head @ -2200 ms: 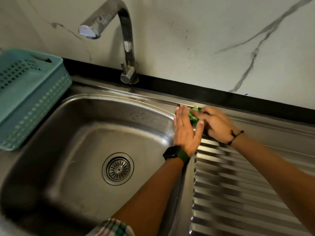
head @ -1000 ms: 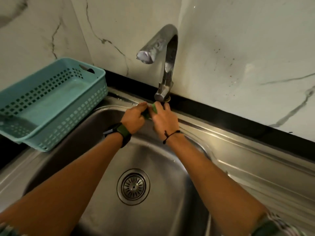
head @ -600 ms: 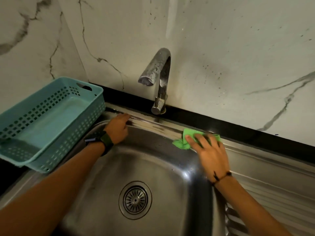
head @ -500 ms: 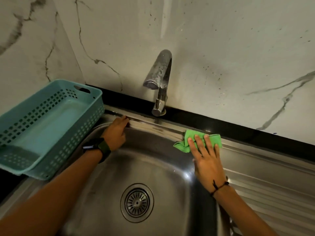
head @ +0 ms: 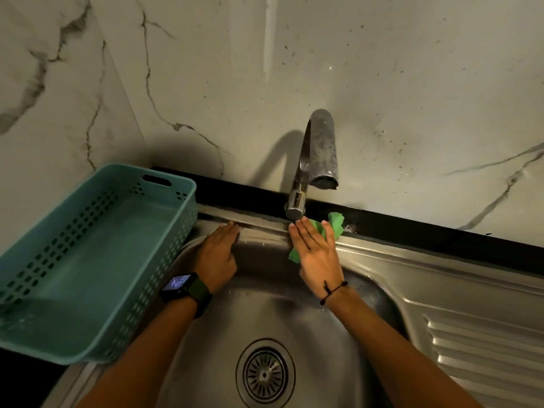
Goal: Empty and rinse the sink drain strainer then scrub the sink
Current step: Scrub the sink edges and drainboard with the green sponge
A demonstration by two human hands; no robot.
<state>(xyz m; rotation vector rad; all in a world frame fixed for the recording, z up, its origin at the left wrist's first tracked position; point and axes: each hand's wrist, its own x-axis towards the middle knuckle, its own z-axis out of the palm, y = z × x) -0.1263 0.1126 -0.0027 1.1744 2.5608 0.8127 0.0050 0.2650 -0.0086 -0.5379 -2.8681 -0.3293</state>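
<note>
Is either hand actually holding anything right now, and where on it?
Neither grips anything. The right hand presses flat on the green cloth, covering its middle, on the sink's back rim; the left hand rests flat there.

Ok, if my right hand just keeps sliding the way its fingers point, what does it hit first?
Most likely the base of the tap. The right hand lies flat on the green cloth at the sink's back rim, fingertips almost at the base. Beyond it is the black strip and the wall; depth is hard to judge.
</note>
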